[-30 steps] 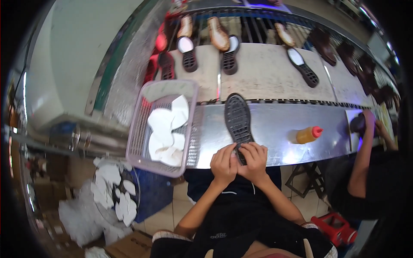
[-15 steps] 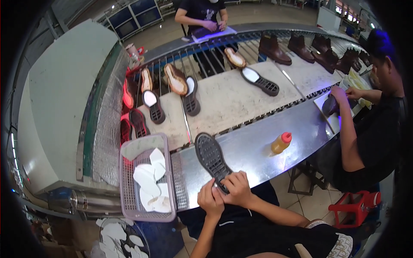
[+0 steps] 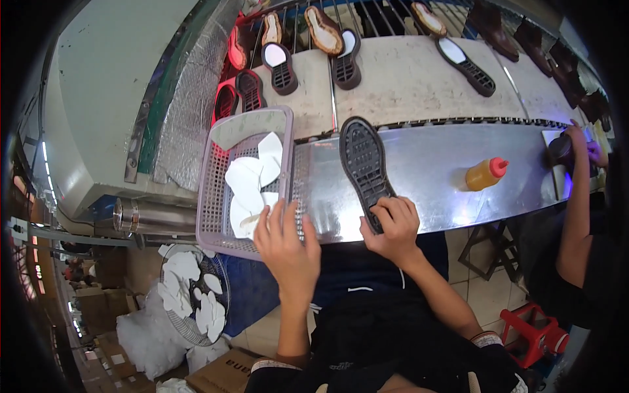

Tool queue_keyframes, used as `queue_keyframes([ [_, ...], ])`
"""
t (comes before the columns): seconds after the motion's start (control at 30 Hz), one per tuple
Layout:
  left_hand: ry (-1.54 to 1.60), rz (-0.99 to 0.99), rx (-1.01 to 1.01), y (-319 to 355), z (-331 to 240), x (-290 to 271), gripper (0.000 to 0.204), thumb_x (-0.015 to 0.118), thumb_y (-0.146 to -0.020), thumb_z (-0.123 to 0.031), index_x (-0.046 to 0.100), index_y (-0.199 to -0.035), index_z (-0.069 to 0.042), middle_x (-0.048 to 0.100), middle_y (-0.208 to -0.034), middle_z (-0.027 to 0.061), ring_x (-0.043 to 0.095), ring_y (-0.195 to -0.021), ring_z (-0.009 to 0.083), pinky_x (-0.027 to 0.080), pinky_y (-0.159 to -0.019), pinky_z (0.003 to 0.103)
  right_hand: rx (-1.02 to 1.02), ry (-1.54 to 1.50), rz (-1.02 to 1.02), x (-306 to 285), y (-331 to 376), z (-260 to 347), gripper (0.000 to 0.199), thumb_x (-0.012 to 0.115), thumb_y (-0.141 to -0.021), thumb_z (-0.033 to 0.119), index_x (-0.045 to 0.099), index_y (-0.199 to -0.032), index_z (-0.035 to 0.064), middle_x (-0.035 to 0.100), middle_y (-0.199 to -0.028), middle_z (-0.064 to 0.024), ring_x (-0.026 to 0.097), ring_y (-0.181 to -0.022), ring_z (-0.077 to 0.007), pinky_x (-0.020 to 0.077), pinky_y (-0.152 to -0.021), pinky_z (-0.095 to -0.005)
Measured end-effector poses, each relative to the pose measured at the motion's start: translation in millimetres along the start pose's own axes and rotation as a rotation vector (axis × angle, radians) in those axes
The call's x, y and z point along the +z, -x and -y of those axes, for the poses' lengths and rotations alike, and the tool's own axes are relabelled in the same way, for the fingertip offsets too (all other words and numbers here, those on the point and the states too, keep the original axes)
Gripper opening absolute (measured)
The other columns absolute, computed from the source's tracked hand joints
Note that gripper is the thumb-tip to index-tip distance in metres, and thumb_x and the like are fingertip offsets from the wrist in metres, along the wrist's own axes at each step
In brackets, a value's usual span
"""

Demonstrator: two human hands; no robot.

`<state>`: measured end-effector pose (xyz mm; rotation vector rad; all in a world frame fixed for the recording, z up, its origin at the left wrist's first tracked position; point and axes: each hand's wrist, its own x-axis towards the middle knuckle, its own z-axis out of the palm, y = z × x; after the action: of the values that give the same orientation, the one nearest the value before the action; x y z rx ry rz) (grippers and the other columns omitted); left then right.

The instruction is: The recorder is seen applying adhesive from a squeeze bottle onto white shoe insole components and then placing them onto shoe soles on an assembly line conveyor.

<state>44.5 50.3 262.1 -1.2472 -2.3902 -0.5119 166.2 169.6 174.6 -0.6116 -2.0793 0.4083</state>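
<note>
Right hand [image 3: 391, 224] pinning black sole [image 3: 364, 167], left hand [image 3: 286, 240] spread over basket [image 3: 213, 190]

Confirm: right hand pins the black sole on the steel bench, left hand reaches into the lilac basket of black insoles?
Not quite. The head view shows the insoles in the lilac basket are white, not black. The right hand does pin the black sole on the steel bench, the left hand at the basket.
</note>
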Motion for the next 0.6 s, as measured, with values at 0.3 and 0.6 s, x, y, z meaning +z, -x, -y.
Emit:
queue_keyframes([
  [0.3,-0.167,0.322,-0.167,26.7,18.0,-0.1,0.04,0.049,-0.089,-0.008,0.043,-0.128,-0.009,0.062,-0.087,0.0165,0.061,-0.067,0.0349,0.046,-0.056,0.041,0.05,-0.039,0.035,0.1,-0.2,-6.7,0.016,0.067,-0.066,0.016,0.059,-0.073,0.0034,0.058,-0.083,-0.0077,0.058,-0.072,-0.021,0.0442,-0.082,-0.0392],
  [0.6,-0.155,0.414,-0.235,31.0,15.6,-13.7,0.038,0.046,-0.091,-0.01,0.041,-0.128,-0.001,0.053,-0.119,0.0226,0.052,-0.107,0.0385,0.041,-0.086,0.042,0.098,-0.111,0.055,-4.3,5.4,-5.7,0.018,0.067,-0.064,0.018,0.057,-0.071,0.0044,0.058,-0.085,-0.007,0.057,-0.072,-0.0173,0.04,-0.079,-0.0392],
])
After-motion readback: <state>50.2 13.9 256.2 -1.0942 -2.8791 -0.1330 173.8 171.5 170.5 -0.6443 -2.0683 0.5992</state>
